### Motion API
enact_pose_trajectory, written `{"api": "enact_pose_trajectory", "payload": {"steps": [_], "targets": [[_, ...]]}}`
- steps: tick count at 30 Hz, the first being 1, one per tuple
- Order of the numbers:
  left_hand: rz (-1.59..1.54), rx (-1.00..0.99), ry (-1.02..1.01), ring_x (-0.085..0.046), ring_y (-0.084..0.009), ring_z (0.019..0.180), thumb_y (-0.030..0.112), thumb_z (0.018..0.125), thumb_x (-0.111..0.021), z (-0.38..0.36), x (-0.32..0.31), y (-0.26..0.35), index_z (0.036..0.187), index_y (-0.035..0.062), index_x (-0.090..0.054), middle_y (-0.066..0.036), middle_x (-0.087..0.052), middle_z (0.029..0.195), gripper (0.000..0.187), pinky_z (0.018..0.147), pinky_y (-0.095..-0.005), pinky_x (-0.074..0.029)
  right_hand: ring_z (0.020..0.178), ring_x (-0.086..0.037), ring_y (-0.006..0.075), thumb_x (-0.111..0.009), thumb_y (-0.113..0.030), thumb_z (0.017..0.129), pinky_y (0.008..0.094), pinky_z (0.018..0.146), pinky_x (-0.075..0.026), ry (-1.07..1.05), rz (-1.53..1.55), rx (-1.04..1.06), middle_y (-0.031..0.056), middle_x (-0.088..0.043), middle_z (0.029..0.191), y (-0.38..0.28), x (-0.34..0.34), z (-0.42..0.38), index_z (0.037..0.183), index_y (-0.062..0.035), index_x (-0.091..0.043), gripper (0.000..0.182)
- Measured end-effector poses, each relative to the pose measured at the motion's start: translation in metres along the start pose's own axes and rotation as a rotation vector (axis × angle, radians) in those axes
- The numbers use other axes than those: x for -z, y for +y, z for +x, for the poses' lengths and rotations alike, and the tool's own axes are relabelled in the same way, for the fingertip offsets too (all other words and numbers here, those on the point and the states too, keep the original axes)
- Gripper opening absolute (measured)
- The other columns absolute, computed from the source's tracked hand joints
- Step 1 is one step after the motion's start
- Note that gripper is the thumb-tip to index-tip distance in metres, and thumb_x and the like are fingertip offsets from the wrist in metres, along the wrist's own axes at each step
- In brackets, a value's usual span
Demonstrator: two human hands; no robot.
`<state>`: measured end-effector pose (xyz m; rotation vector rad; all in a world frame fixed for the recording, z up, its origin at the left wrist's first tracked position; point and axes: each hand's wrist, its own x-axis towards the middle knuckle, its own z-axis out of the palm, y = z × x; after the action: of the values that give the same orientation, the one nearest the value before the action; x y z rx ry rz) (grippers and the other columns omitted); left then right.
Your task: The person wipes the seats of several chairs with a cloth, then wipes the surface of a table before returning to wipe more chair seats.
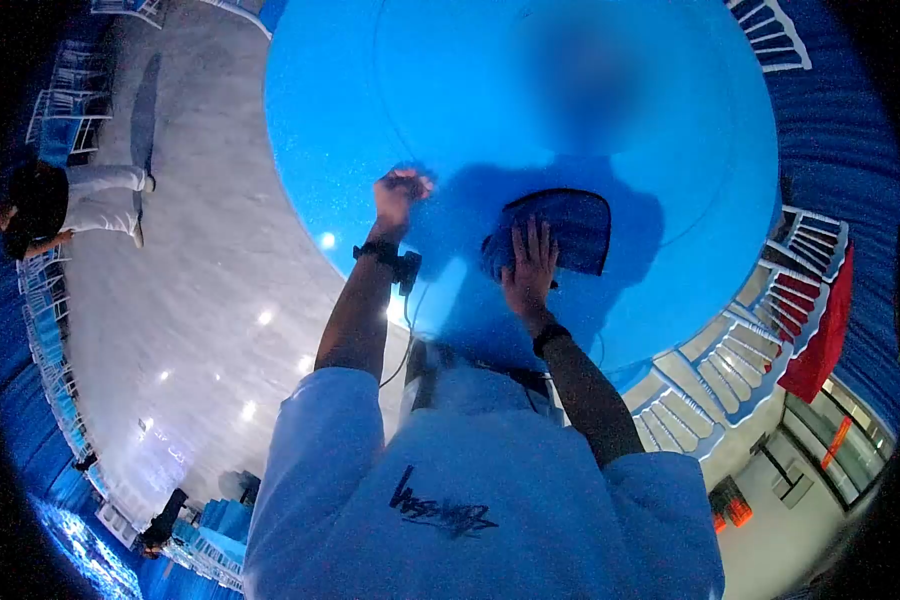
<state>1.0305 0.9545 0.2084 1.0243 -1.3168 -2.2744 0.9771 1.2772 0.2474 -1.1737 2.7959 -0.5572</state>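
My right hand point(532, 262) lies with fingers stretched out over a dark, soft item with a black edge point(580, 225), which looks like a pouch or a cap. That item rests on the round, blue-lit table point(340, 110). To its left, my left hand point(398, 196) is held with its fingers curled closed, near the table's surface. Something dark shows at those fingers, but I cannot make out what it is. A black strap with a small device and a cable point(402, 268) sits on my left wrist; a dark band point(550, 337) is around my right wrist.
White spindle-backed chairs point(735, 375) stand close along the table's right side, with a red cloth point(820, 330) behind them. A person point(70, 205) is on the pale floor point(220, 230) at the far left, near rows of chairs point(55, 350). My shadow falls across the table.
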Motion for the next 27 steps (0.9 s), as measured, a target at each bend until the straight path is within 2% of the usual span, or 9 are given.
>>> {"api": "enact_pose_trajectory", "payload": {"steps": [4,5,7,8,12,14,20,22,27], "targets": [[-0.269,-0.019,-0.117,-0.074,-0.0318,0.089,0.004,0.09,-0.075,-0.005,0.006,-0.02,0.101,0.0038,-0.063,-0.016,-0.073,0.1,0.016,0.079,-0.0463,-0.063,0.158,-0.019,0.0413,-0.053,-0.027,0.096,0.066,0.124,-0.014,-0.195,0.071,-0.038,0.012,-0.022,0.172,0.016,0.051,0.009,0.163,-0.0202,-0.034,0.07],[0.007,-0.015,-0.076,-0.073,-0.0313,0.097,0.009,0.092,-0.074,-0.013,0.003,-0.021,0.102,0.0057,-0.064,-0.014,-0.073,0.1,0.015,0.085,-0.0475,-0.062,0.157,-0.02,0.0416,-0.055,-0.024,0.094,0.0661,0.123,-0.015,-0.206,0.071,-0.046,0.0125,-0.024,0.171,0.03,0.058,0.005,0.163,-0.0199,-0.034,0.072],[-0.099,-0.149,-0.246,-0.07,-0.033,0.109,0.016,0.097,-0.069,-0.025,0.004,-0.043,0.111,0.0051,-0.066,-0.014,-0.073,0.107,0.018,0.092,-0.0504,-0.06,0.156,-0.023,0.0423,-0.057,-0.02,0.09,0.0655,0.123,-0.016,-0.207,0.021,-0.103,0.0135,-0.027,0.17,0.063,0.067,-0.014,0.162,-0.0197,-0.036,0.075],[-0.246,-0.022,-0.3,-0.068,-0.034,0.113,0.02,0.099,-0.067,-0.025,0.013,-0.068,0.117,0.006,-0.066,-0.014,-0.073,0.112,0.023,0.096,-0.0532,-0.058,0.155,-0.024,0.0428,-0.057,-0.02,0.088,0.0648,0.123,-0.016,-0.188,-0.025,-0.146,0.014,-0.029,0.169,0.082,0.065,-0.023,0.162,-0.0197,-0.036,0.077],[0.226,0.039,-0.345,-0.067,-0.0314,0.117,0.028,0.097,-0.065,-0.059,0.005,-0.103,0.129,0.0135,-0.069,-0.01,-0.071,0.128,0.035,0.105,-0.0537,-0.052,0.154,-0.025,0.0433,-0.054,-0.021,0.089,0.0618,0.124,-0.017,0.009,-0.073,-0.322,0.0154,-0.03,0.169,0.142,0.052,-0.033,0.162,-0.0196,-0.038,0.074],[-0.236,0.384,-0.319,-0.067,-0.0277,0.115,0.028,0.093,-0.067,-0.084,-0.03,-0.059,0.124,0.0168,-0.072,-0.008,-0.072,0.126,0.034,0.105,-0.0494,-0.052,0.154,-0.026,0.0433,-0.051,-0.023,0.091,0.0603,0.124,-0.017,0.133,-0.084,-0.41,0.016,-0.03,0.169,0.169,0.051,-0.031,0.162,-0.0196,-0.038,0.072],[0.002,-0.004,-0.233,-0.071,-0.0254,0.104,0.02,0.093,-0.076,-0.019,0.004,-0.048,0.113,0.0113,-0.072,-0.007,-0.073,0.115,0.022,0.086,-0.0431,-0.061,0.156,-0.023,0.0425,-0.048,-0.02,0.09,0.0625,0.123,-0.016,0.2,-0.191,-0.476,0.0148,-0.025,0.171,0.167,0.047,-0.001,0.162,-0.015,-0.038,0.073],[-0.236,0.283,0.081,-0.071,-0.0244,0.095,0.012,0.092,-0.079,-0.033,-0.036,0.01,0.105,0.0111,-0.07,-0.006,-0.072,0.107,0.016,0.075,-0.0407,-0.062,0.156,-0.022,0.0428,-0.048,-0.019,0.088,0.0632,0.123,-0.016,0.177,-0.216,-0.497,0.0145,-0.024,0.172,0.152,0.038,-0.006,0.161,-0.0127,-0.039,0.074],[-0.232,0.158,0.065,-0.07,-0.0223,0.081,0.007,0.097,-0.071,-0.011,-0.026,-0.021,0.093,0.015,-0.065,-0.002,-0.07,0.096,0.01,0.069,-0.0406,-0.061,0.156,-0.02,0.0457,-0.05,-0.018,0.086,0.0641,0.122,-0.017,0.097,-0.114,-0.291,0.0148,-0.022,0.172,0.058,0.039,0.003,0.158,-0.0085,-0.042,0.073]]}}
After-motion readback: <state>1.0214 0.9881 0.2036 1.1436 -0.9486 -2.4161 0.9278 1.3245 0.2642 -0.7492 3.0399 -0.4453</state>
